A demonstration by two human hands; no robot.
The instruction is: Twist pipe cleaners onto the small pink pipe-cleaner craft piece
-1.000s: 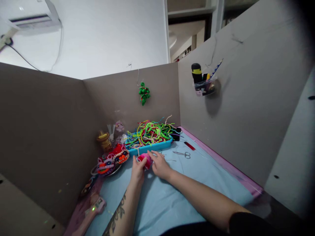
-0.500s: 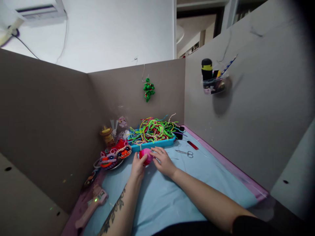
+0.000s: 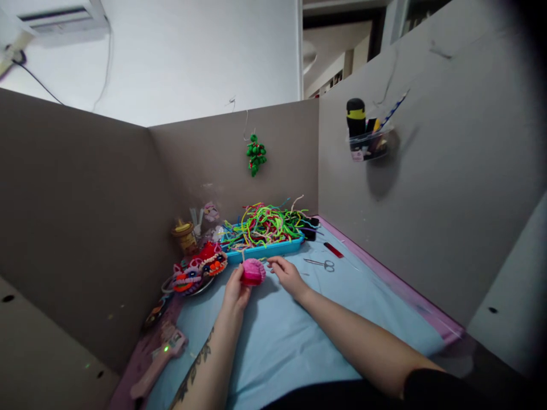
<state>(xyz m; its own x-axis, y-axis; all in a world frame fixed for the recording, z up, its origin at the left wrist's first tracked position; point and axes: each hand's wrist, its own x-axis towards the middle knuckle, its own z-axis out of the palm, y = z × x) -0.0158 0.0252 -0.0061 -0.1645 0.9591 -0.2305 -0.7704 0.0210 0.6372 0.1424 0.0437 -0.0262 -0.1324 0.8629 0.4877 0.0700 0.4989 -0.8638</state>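
My left hand (image 3: 236, 290) holds a small pink pipe-cleaner piece (image 3: 253, 272) up over the light blue mat (image 3: 299, 336). My right hand (image 3: 287, 275) sits just right of the piece with its fingers pinched on a thin strand at the piece's edge. Directly behind them stands a blue tray (image 3: 265, 249) heaped with loose coloured pipe cleaners (image 3: 265, 223).
Finished red, pink and orange pipe-cleaner figures (image 3: 199, 271) lie on a plate at the left, with a small jar (image 3: 183, 236) behind. Small scissors (image 3: 321, 263) and a red tool (image 3: 334, 250) lie at the right. A pink glue gun (image 3: 159, 361) lies front left. Cardboard walls enclose the desk.
My right hand has drawn away from the top of the pink piece toward its right side. My left hand has lifted the piece a little.
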